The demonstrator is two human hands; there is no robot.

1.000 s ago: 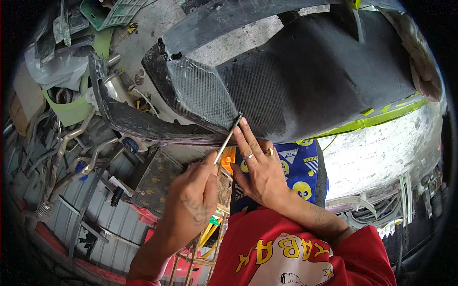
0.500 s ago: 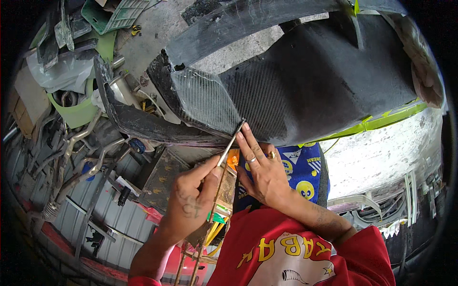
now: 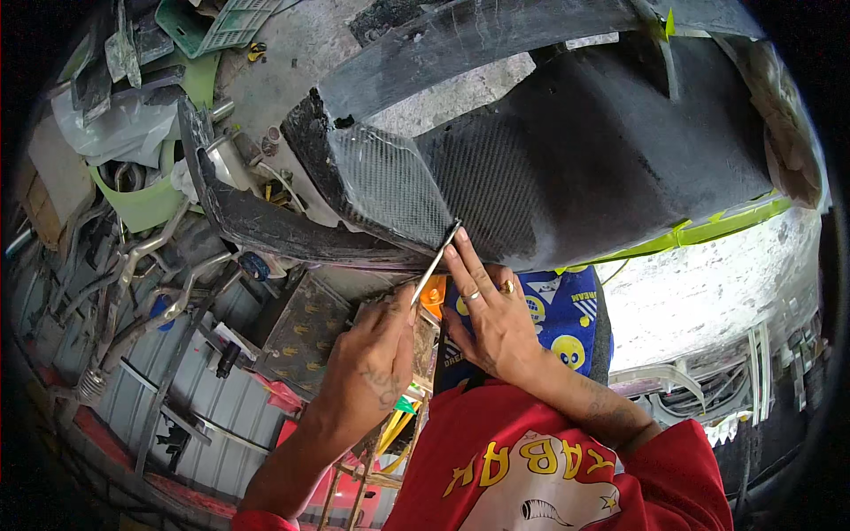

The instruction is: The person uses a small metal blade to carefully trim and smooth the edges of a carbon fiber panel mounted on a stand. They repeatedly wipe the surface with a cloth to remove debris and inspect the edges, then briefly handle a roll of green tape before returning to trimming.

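Observation:
My left hand (image 3: 370,358) is closed around the near end of a slim metal tool (image 3: 434,270), which looks like a thin file. The tool slants up and right, and its far tip meets the near edge of a black woven-pattern panel (image 3: 496,181), where a greyer, shinier section (image 3: 385,177) joins the darker one. With fingers stretched out, my right hand (image 3: 498,327) lies along the panel's edge. Its fingertips rest against the tool's tip, and rings show on it. The tool's grip end is hidden inside my left fist.
Bent metal pipes (image 3: 133,332) and scrap parts crowd the left. A curved black trim piece (image 3: 274,234) lies beside the panel. Yellow-green tape (image 3: 699,232) runs along the panel's near right edge. A green crate (image 3: 217,26) sits far left, and blue patterned cloth (image 3: 567,319) lies below the panel.
My left hand has turned slightly and moved a little up and forward, the tool shifting with it along the panel edge. My right hand keeps its place at the tip.

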